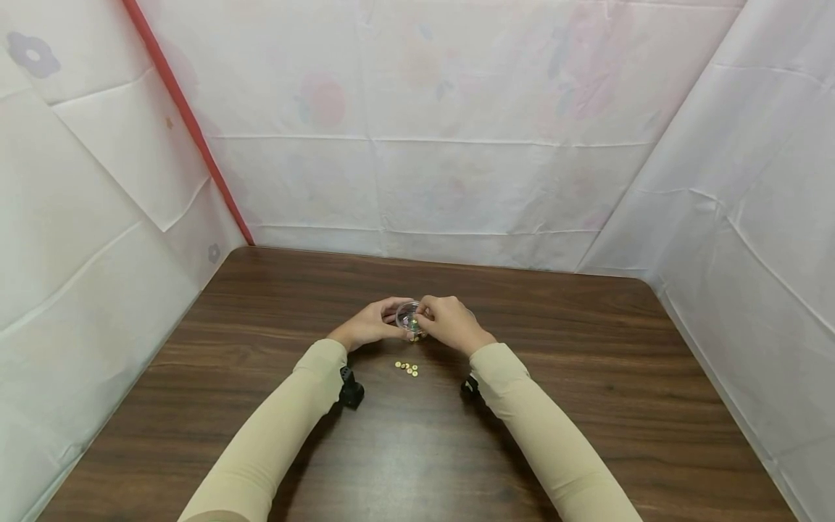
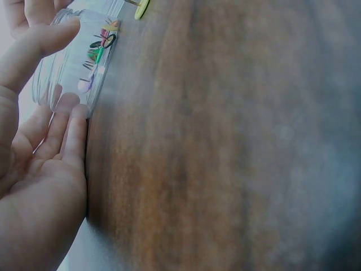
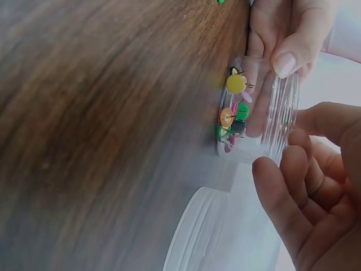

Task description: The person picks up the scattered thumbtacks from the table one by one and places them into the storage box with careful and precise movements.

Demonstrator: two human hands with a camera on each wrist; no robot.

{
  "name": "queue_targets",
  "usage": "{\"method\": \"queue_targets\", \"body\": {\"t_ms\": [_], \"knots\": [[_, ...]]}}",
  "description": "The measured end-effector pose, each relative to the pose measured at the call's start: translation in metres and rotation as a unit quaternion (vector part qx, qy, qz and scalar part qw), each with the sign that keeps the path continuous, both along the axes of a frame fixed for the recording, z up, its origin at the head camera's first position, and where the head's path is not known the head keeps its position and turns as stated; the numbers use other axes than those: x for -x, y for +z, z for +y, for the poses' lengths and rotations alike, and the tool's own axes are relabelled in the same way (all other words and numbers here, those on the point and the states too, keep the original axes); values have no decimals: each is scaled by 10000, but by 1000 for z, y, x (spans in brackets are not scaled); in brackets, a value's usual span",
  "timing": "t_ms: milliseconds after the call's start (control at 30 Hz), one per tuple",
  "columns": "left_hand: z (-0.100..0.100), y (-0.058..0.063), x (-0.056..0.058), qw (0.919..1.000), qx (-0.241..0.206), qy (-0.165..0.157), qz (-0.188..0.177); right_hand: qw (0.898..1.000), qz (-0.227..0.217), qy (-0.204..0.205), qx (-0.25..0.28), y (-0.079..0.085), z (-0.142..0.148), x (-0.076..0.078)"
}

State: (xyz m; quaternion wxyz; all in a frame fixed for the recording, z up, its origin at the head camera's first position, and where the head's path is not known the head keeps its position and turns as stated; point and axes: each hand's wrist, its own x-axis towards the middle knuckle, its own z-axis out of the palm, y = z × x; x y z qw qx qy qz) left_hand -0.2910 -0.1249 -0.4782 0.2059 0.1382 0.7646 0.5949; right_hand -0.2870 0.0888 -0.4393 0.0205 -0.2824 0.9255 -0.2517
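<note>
A clear round jar [image 1: 407, 317] stands on the table with several thumbtacks inside, yellow, green, orange, pink and dark [image 3: 236, 116]. My left hand [image 1: 373, 323] holds it from the left, the thumb [image 2: 59, 35] on one side and the fingers curved round the other. At the jar's open mouth is my right hand [image 1: 451, 323], its fingers [image 3: 287, 195] bent and its fingertips right at the rim. I cannot tell whether these fingertips pinch a tack. Nearer to me, several yellow thumbtacks [image 1: 407, 368] lie in a small group.
A clear lid [image 3: 197, 234] lies on the table beside the jar, mostly behind the right hand in the head view. The brown wooden table [image 1: 587, 413] reaches white patterned sheets [image 1: 457, 188] at the back and sides. Black wrist cameras [image 1: 351, 389] sit under both cuffs.
</note>
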Motion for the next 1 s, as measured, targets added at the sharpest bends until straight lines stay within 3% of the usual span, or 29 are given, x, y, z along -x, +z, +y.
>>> {"method": "queue_targets", "body": {"t_ms": [200, 600, 1000], "knots": [[0, 2, -2, 10000, 39, -30, 41, 9998, -40, -14, 217, 0, 6, -7], [-1, -2, 0, 9999, 90, 25, 40, 9971, 613, 363, 267, -1, 12, -21], [-1, -1, 0, 9998, 135, 1, 149, 9874, -174, 1552, 253, -6, 15, -32]]}}
